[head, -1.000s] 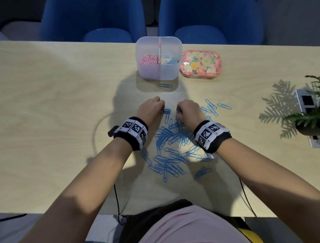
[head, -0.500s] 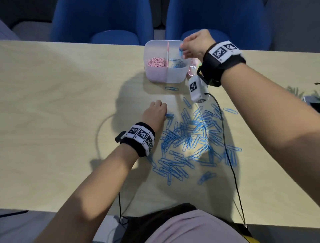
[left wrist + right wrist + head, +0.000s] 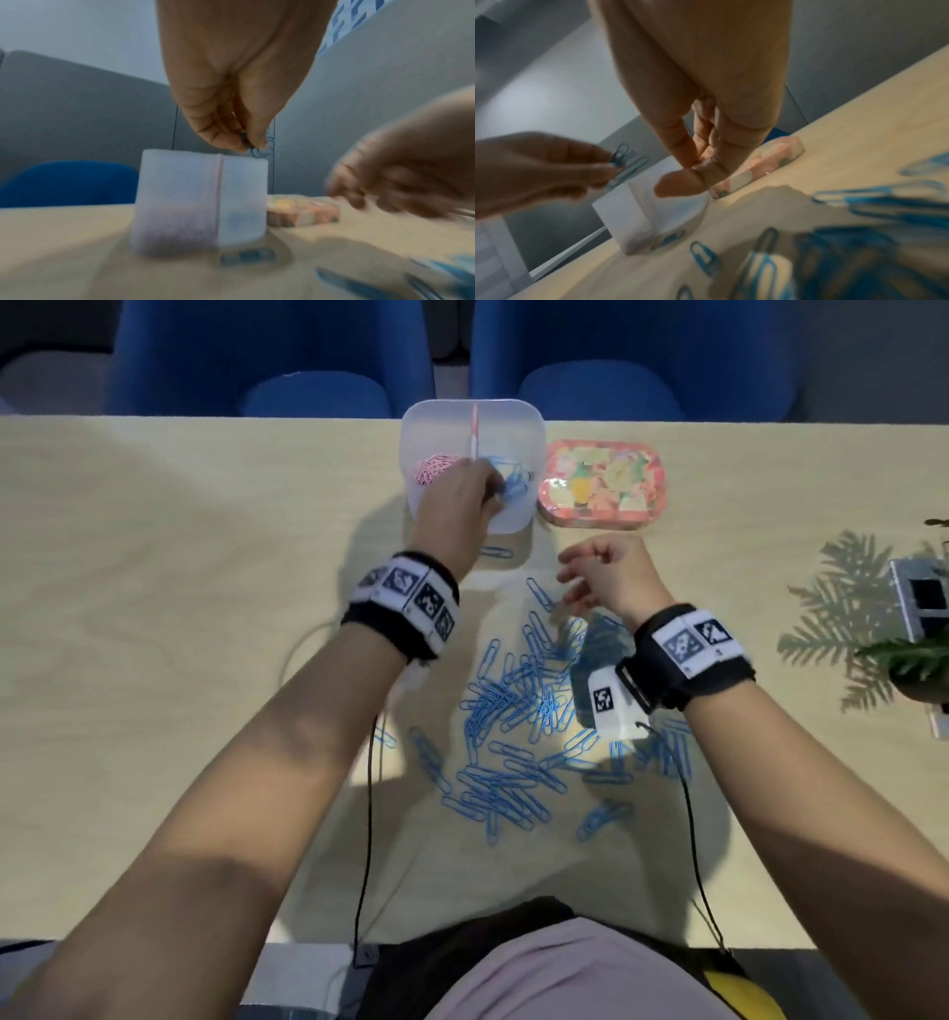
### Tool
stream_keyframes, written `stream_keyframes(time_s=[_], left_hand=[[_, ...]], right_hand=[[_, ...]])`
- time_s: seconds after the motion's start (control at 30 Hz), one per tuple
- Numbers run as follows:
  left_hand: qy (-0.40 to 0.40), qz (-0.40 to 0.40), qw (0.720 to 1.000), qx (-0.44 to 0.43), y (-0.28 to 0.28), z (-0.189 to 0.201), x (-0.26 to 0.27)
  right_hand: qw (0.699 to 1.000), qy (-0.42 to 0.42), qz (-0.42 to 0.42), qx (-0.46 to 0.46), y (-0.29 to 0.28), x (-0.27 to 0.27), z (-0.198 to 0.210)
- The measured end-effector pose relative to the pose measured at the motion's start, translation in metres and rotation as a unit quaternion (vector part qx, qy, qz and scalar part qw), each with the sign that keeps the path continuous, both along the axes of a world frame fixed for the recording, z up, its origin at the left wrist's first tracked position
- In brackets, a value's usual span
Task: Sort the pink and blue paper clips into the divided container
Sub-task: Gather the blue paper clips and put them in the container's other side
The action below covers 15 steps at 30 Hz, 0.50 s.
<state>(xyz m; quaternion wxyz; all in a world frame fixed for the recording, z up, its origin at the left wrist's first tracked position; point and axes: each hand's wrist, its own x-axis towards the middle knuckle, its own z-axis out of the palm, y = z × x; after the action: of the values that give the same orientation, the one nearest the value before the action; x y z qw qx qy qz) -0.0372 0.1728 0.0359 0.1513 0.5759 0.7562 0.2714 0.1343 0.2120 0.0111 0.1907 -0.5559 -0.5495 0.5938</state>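
Observation:
The clear divided container [image 3: 531, 433] stands at the table's far edge, with pink clips [image 3: 430, 467] in its left half and blue clips [image 3: 518, 486] in its right half. My left hand [image 3: 495, 492] hovers over the rim near the divider and pinches a few blue paper clips [image 3: 259, 151] between thumb and fingers. The right hand [image 3: 575, 580] hangs just above the table between the container and the pile, fingers loosely curled and empty [image 3: 687, 174]. A big pile of blue clips [image 3: 518, 711] lies spread in front of me.
A flowered tin [image 3: 601, 487] sits right of the container. One blue clip [image 3: 495, 552] lies just in front of the container. A potted plant [image 3: 914, 654] and a white device [image 3: 919, 603] are at the right edge. Blue chairs stand behind the table.
The left hand lifted blue clips from the pile and carried them up over the container. The right hand came back from the container, empty, down toward the pile.

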Motion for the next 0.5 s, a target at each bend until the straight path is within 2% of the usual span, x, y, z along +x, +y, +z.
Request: stream_keyframes(time_s=[0.13,0.27,0.4,0.5], left_hand=[[0.028,0.041,0.999,0.002,0.046,0.011,-0.016],[0.062,0.019,0.998,0.010,0.052,0.015,-0.023],[0.027,0.018,0.997,0.064,0.020,0.014,-0.027],[0.017,0.017,0.999,0.040,-0.034,0.002,-0.028]], right_hand=[[0.999,-0.033,0.040,0.000,-0.010,0.012,-0.021],[0.987,-0.100,0.099,0.072,-0.005,0.007,-0.025],[0.954,-0.168,0.160,0.190,0.001,-0.014,-0.020],[0.928,-0.188,0.220,0.236,0.003,-0.035,-0.022]])
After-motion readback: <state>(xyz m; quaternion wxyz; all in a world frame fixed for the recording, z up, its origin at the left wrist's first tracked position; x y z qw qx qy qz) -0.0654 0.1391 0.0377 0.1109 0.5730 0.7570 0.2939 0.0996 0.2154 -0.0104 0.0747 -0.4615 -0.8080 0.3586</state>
